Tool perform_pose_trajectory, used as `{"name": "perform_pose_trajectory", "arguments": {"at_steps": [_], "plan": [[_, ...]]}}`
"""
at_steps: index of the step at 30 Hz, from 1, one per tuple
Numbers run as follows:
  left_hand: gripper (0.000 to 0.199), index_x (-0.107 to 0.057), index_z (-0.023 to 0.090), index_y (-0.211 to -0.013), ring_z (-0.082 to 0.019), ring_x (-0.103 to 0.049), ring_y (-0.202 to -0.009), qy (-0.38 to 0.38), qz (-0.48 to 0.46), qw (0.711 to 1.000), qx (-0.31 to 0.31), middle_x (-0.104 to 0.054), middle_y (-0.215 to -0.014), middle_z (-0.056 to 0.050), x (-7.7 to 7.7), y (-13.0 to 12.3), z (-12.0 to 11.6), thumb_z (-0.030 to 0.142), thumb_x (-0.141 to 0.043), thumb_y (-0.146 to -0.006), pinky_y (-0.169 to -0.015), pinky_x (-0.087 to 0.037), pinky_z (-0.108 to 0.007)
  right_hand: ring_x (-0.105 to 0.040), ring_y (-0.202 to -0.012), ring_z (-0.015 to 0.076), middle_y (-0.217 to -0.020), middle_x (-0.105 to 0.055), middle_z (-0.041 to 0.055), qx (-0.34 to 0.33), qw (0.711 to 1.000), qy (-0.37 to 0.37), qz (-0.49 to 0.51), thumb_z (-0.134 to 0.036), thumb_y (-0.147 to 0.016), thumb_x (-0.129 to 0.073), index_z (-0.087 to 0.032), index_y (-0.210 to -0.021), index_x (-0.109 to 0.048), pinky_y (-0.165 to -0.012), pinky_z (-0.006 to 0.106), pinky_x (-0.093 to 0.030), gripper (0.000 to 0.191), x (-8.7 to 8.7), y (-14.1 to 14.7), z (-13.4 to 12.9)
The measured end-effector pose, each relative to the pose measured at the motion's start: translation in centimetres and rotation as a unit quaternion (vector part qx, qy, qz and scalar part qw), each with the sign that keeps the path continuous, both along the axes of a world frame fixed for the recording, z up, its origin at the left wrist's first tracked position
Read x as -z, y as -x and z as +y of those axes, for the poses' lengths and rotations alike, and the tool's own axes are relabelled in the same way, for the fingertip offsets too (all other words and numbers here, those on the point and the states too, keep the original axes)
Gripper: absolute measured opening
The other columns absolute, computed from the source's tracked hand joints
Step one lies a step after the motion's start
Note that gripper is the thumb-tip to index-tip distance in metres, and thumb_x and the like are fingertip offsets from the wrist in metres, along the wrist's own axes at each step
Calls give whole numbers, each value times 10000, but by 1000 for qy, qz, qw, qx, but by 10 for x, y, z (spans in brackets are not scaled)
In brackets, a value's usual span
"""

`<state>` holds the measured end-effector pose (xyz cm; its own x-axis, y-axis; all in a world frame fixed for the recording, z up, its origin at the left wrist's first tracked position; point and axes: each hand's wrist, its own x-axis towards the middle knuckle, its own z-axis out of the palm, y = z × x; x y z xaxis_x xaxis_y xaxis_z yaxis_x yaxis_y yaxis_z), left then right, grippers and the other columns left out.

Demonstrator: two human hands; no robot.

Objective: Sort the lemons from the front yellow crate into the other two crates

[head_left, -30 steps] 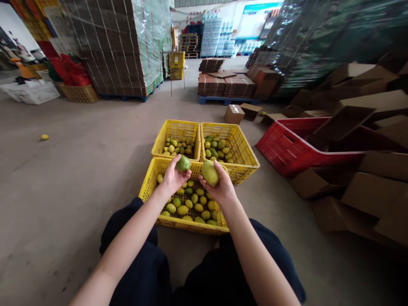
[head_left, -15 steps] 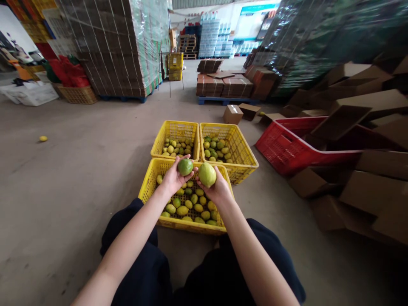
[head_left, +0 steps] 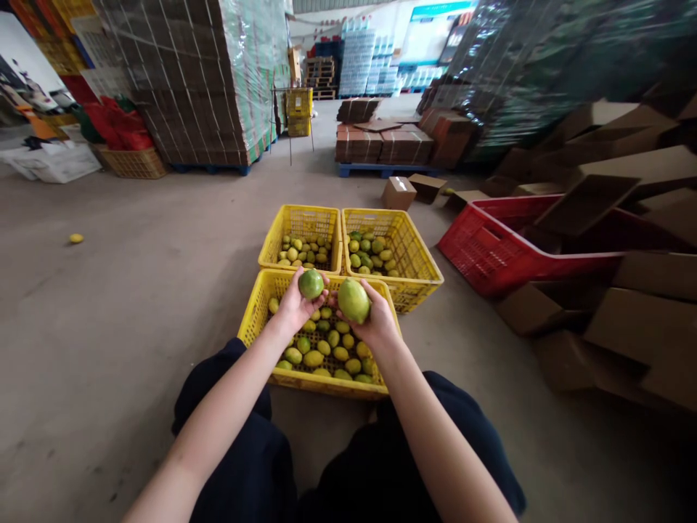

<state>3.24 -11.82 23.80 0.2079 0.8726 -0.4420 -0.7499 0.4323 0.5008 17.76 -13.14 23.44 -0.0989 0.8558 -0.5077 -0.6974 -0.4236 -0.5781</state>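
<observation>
My left hand (head_left: 294, 303) is closed around a small dark green fruit (head_left: 311, 284). A larger yellow-green fruit (head_left: 353, 301) rests in my right hand (head_left: 377, 319), its fingers wrapped round the underside. Both hands are side by side above the near yellow crate (head_left: 248, 319), which holds several green and yellow fruits (head_left: 313, 358). Behind it stand two more yellow crates, the back left one (head_left: 265, 247) and the back right one (head_left: 417, 250), each with similar fruits inside.
A red crate (head_left: 479, 250) with cardboard in it stands at the right among loose cardboard boxes (head_left: 637, 327). One yellow fruit (head_left: 76, 238) lies on the floor at the left. Flattened cartons (head_left: 406, 147) are stacked on a blue pallet farther back.
The green fruit in my left hand has shifted slightly left and up. The fruit in my right hand has turned a little, its top now tilted to the left.
</observation>
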Motion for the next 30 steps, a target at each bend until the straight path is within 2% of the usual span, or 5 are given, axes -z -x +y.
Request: {"name": "perform_pose_trajectory", "arguments": {"at_steps": [9, 14, 21, 26, 30], "plan": [[375, -621, 202, -1255, -154, -695, -710, -21, -73, 997, -30, -721, -857, -40, 3, 0, -1, 331, -343, -1037, -584, -566, -220, -656, -517, 158, -689, -721, 24, 34, 999, -13, 32, -332, -939, -526, -193, -866, -636, -440, 252, -541, 192, 2, 2, 0], [400, -681, 176, -1070, -117, -635, -663, -2, -165, 983, -80, -690, -823, -58, -2, 9, -3, 394, -350, -1023, -547, -517, -180, -671, -587, 162, -777, -741, 61, 42, 990, -48, 122, -370, -911, -545, -188, -899, -635, -414, 212, -507, 204, 0, -5, 0], [398, -585, 170, -685, -100, -593, -622, -6, -153, 984, -95, -602, -642, -17, -5, 9, -5, 345, -421, -1002, -531, -477, -172, -664, -565, 167, -758, -731, 37, 40, 989, -86, 116, -323, -902, -512, -178, -916, -648, -389, 226, -484, 200, -4, -6, -2], [435, -548, 168, -633, -103, -565, -556, -8, -133, 989, -69, -585, -603, -14, -7, 8, -4, 341, -402, -1005, -478, -455, -181, -670, -576, 168, -796, -739, 47, 24, 987, -125, 103, -322, -901, -527, -172, -924, -664, -427, 248, -515, 205, -6, -4, -3], [398, -610, 162, -756, -112, -628, -647, 0, -165, 979, -123, -633, -684, -34, -4, 5, -1, 325, -350, -1010, -585, -539, -199, -688, -622, 177, -806, -744, 59, 39, 986, -104, 120, -366, -898, -544, -174, -934, -660, -466, 246, -539, 227, -4, -4, -1]]}}
